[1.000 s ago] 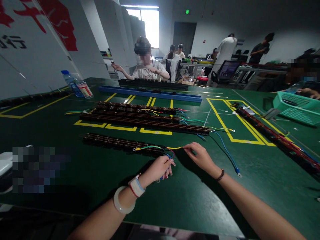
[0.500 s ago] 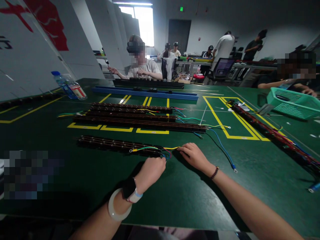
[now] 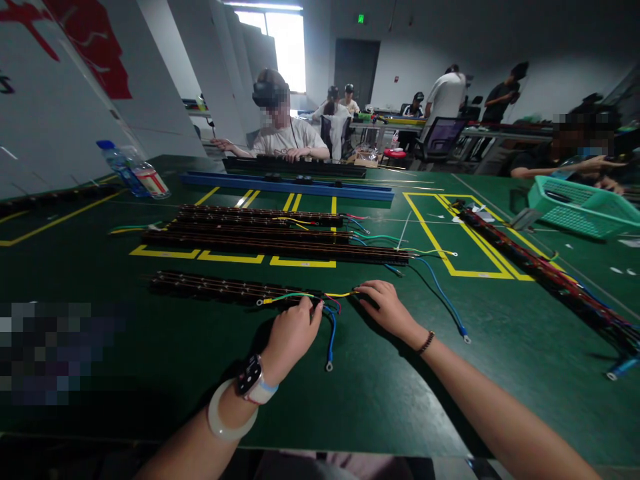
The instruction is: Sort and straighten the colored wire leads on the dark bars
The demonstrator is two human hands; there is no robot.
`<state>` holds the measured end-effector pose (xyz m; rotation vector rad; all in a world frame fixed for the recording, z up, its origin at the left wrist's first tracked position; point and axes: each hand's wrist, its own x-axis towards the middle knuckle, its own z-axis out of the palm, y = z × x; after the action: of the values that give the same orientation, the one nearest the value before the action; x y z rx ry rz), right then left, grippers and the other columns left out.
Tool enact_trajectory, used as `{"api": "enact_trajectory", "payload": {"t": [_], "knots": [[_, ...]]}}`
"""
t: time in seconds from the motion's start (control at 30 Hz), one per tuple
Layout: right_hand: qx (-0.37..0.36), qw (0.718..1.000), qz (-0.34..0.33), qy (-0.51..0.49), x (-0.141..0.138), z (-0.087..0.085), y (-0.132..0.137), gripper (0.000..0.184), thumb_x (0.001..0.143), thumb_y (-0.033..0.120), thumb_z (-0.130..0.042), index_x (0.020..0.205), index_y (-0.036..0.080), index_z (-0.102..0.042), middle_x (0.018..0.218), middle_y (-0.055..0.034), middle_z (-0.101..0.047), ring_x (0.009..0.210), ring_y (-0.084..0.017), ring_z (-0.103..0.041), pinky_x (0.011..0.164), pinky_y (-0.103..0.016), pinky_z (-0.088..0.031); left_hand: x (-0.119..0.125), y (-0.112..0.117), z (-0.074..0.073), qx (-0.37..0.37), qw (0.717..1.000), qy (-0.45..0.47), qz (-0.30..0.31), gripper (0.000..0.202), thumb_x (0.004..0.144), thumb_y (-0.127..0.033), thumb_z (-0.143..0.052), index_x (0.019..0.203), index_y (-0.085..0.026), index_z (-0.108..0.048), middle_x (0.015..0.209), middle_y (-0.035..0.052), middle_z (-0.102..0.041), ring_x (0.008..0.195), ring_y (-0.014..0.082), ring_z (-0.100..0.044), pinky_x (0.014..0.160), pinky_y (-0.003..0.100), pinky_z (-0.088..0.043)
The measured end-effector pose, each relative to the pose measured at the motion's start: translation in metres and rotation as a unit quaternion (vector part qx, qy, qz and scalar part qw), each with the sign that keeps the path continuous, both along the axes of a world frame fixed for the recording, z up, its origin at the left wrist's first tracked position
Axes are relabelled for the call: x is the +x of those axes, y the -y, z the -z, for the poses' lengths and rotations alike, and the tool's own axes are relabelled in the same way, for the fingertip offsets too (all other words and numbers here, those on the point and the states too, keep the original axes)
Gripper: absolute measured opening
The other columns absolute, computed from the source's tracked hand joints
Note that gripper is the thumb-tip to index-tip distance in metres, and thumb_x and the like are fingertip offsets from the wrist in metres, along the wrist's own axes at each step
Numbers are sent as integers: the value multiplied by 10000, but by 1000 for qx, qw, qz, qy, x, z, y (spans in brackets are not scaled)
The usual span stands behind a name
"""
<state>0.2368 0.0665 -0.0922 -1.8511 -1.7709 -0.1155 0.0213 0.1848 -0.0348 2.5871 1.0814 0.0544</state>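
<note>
Close in front of me lies a long black strip with copper-coloured lines along it and coloured wires at its right end. My left hand has its thumb and fingers closed about that end, where the wires come out; its fingertips are partly hidden. A green-yellow wire with a ring terminal bends back over the strip. A blue wire with a ring terminal hangs toward me, beside my left hand. To the right, my right hand pinches the end of a yellow wire.
Several similar black strips with wires lie farther back, ahead of a blue channel. On the right are a wire-covered strip and a green basket. Bottles stand at left. A person sits opposite.
My left hand has shifted slightly up and left and turned, its thumb and finger now showing at the strip's end. The blue wire has come out from under it. My right hand keeps its pinch.
</note>
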Motion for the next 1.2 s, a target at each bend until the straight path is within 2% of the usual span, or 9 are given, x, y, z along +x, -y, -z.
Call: {"api": "enact_trajectory", "payload": {"t": [0.2, 0.3, 0.47, 0.57, 0.73, 0.8, 0.87, 1.03, 1.2], "knots": [[-21, 1000, 6, -10, -1, -1, -1, 300, 896, 256, -536, 1193, 227, -564, 1096, -80, -607, 1053, -197, -538, 932, -394, -390, 1, 1, -1, -21, 999, 46, -20, 355, 946, -410, -302, 1116, -160, -489, 851, 104, -667, 722, 206, -643, 608, 243, -388], [-24, 1000, 5, -16, 0, 1, -1, 302, 895, 262, -538, 1194, 229, -565, 1098, -81, -606, 1051, -199, -539, 928, -396, -390, 2, 3, -1, -29, 998, 42, -21, 446, 939, -418, -317, 1278, -144, -416, 839, 109, -661, 719, 206, -639, 610, 243, -388], [-25, 999, 3, -32, 0, 2, 0, 297, 899, 269, -534, 1191, 219, -569, 1105, -92, -601, 1056, -213, -531, 919, -403, -387, 3, 6, 4, -70, 996, 49, 19, 629, 935, -453, -309, 1458, -118, -202, 751, 84, -630, 639, 184, -605, 566, 225, -357], [-27, 999, 9, -46, -1, 0, 0, 289, 907, 285, -529, 1181, 208, -579, 1088, -91, -604, 1039, -206, -530, 905, -388, -391, 2, 7, 6, -89, 991, 74, 60, 610, 938, -442, -303, 1471, -162, -201, 725, 56, -613, 597, 166, -581, 553, 219, -336], [-71, 991, 20, -110, 1, -5, -5, 271, 943, 326, -463, 1129, 213, -625, 1008, -70, -620, 957, -184, -544, 873, -365, -401, 0, 10, 5, -108, 982, 127, 87, 481, 935, -413, -328, 1352, -188, -412, 702, 32, -608, 570, 152, -558, 546, 223, -330], [-97, 986, 20, -134, 3, -8, -8, 280, 945, 346, -456, 1100, 214, -648, 959, -64, -624, 916, -176, -552, 856, -353, -408, 0, 11, 6, -117, 979, 147, 82, 392, 932, -415, -329, 1144, -175, -556, 712, 40, -612, 584, 150, -563, 542, 226, -340], [-124, 981, 13, -152, 3, -12, -12, 283, 937, 368, -468, 1063, 215, -670, 925, -59, -623, 880, -168, -560, 832, -333, -416, 0, 9, 10, -164, 971, 153, 81, 394, 929, -446, -316, 938, -170, -597, 687, 39, -605, 560, 141, -561, 527, 226, -357], [-196, 970, -23, -142, -6, -22, -19, 290, 841, 449, -596, 920, 187, -691, 842, -43, -606, 783, -151, -557, 713, -267, -411, 7, 3, 31, -392, 906, 156, 45, 375, 884, -482, -390, 867, -143, -548, 630, 14, -577, 466, 127, -555, 460, 237, -424], [-266, 951, -28, -152, -22, -32, -21, 256, 770, 382, -672, 860, 144, -646, 795, -25, -623, 691, -125, -541, 590, -217, -361, 12, 1, 39, -565, 792, 232, 4, 297, 827, -395, -558, 901, -109, -523, 802, 66, -627, 673, 158, -654, 688, 319, -528]]}}
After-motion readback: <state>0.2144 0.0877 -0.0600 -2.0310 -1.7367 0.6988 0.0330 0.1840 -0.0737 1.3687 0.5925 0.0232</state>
